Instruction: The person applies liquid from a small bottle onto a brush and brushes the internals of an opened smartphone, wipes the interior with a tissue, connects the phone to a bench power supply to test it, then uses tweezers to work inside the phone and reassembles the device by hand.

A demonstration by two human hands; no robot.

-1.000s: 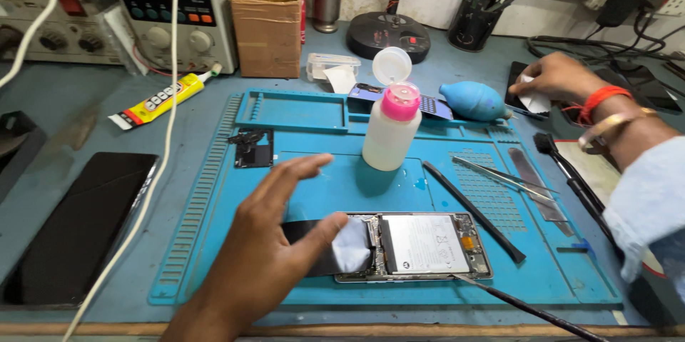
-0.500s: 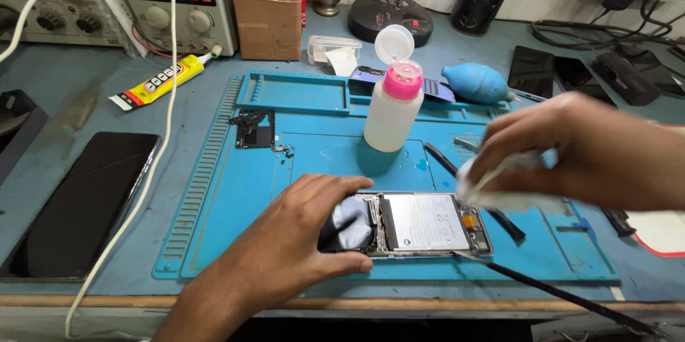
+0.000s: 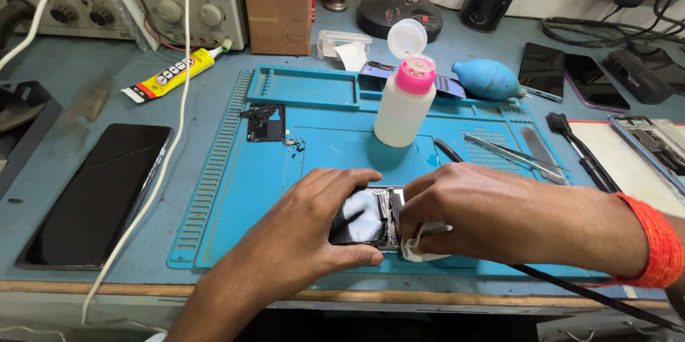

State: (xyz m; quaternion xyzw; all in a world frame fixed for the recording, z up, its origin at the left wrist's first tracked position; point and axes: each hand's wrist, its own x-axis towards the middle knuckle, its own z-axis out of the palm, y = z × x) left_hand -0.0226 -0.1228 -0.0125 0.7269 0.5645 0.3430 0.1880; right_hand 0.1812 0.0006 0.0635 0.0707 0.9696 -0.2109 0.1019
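white cloth (image 3: 421,248) under one right hand (image 3: 492,213) on one opened phone (image 3: 371,218).

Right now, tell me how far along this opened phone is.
Done: the phone lies opened on the blue mat, a removed part set aside, and the bottle has its cap flipped up. In hand: the left hand steadies the phone while the right hand presses a white wipe on it. Left: the phone is not closed up.

Opened phone (image 3: 371,219) on mat (image 3: 250,178), bottle (image 3: 404,103) behind, btwn both hands.
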